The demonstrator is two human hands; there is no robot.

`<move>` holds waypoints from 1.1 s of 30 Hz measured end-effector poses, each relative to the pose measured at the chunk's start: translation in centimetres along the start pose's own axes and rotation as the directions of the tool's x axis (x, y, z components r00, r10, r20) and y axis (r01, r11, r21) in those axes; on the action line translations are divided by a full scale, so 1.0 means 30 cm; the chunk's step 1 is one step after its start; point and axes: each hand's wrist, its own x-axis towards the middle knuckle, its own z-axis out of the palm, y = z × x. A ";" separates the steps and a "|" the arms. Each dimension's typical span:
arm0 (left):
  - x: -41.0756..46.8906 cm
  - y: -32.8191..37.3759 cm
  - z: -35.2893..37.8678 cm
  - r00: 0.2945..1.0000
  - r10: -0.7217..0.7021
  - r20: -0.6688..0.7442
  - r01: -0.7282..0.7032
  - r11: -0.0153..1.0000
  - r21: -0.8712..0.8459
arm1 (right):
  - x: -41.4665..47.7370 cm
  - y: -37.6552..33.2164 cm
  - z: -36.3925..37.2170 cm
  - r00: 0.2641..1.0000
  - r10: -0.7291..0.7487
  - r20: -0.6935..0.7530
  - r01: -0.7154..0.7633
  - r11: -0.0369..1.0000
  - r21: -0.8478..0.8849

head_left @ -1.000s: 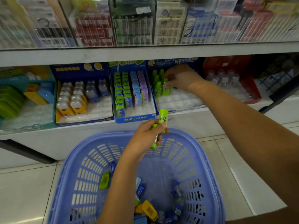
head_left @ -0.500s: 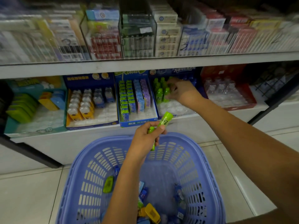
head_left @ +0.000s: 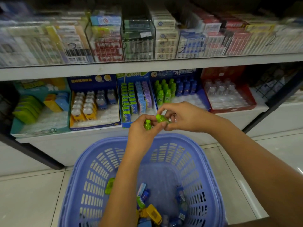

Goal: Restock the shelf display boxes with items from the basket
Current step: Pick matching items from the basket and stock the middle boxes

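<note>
Currently: left hand (head_left: pixel 142 130) fingers (head_left: pixel 139 119) curl round one green bottle (head_left: pixel 147 125); right hand (head_left: pixel 188 118) pinches a second bottle (head_left: pixel 160 119), above the basket (head_left: pixel 91 177), near the display box (head_left: pixel 188 99). Probably light, stiff, slick plastic; hold the body, below the cap.

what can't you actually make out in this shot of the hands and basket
Head view only.
1. Labels of the green bottle in the left hand and the second green bottle in the right hand: mostly covered by the hands.
2. Print on the upper shelf packs: blurred.
3. Contents of the basket: partly behind the left forearm, cut off by the bottom edge.
</note>
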 end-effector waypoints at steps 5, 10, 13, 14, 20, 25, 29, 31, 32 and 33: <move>-0.002 -0.006 0.024 0.976 -0.218 -0.026 0.199 0.931 -0.306 | 0.068 0.116 -0.039 0.920 0.198 -0.337 -0.141 0.972 0.187; 0.010 -0.023 0.039 0.920 -0.388 0.063 0.361 0.772 -0.523 | 0.172 0.278 -0.067 0.830 0.327 -0.453 -0.203 0.932 0.301; 0.032 -0.037 0.045 0.892 -0.444 0.085 0.413 0.723 -0.554 | 0.228 0.327 -0.066 0.831 0.328 -0.450 -0.230 0.938 0.260; 0.040 -0.041 0.045 0.882 -0.460 0.097 0.427 0.697 -0.576 | 0.242 0.336 -0.066 0.835 0.320 -0.448 -0.225 0.941 0.254; 0.069 -0.064 0.044 0.892 -0.425 0.155 0.401 0.583 -0.706 | 0.270 0.360 -0.072 0.881 0.254 -0.399 -0.231 0.967 0.105; 0.067 -0.069 0.048 0.921 -0.342 0.184 0.370 0.626 -0.687 | 0.271 0.365 -0.054 0.877 0.289 -0.383 -0.273 0.957 0.097; 0.047 -0.051 0.046 0.932 -0.287 0.221 0.351 0.566 -0.745 | 0.265 0.347 -0.053 0.874 0.304 -0.378 -0.291 0.952 0.091; 0.036 -0.040 0.044 0.940 -0.263 0.218 0.331 0.536 -0.777 | 0.252 0.334 -0.064 0.888 0.328 -0.322 -0.313 0.945 0.101; 0.032 -0.037 0.041 0.945 -0.250 0.209 0.314 0.528 -0.789 | 0.243 0.324 -0.069 0.889 0.343 -0.304 -0.321 0.939 0.119; 0.029 -0.035 0.037 0.953 -0.235 0.193 0.292 0.524 -0.800 | 0.229 0.308 -0.072 0.880 0.356 -0.314 -0.331 0.935 0.132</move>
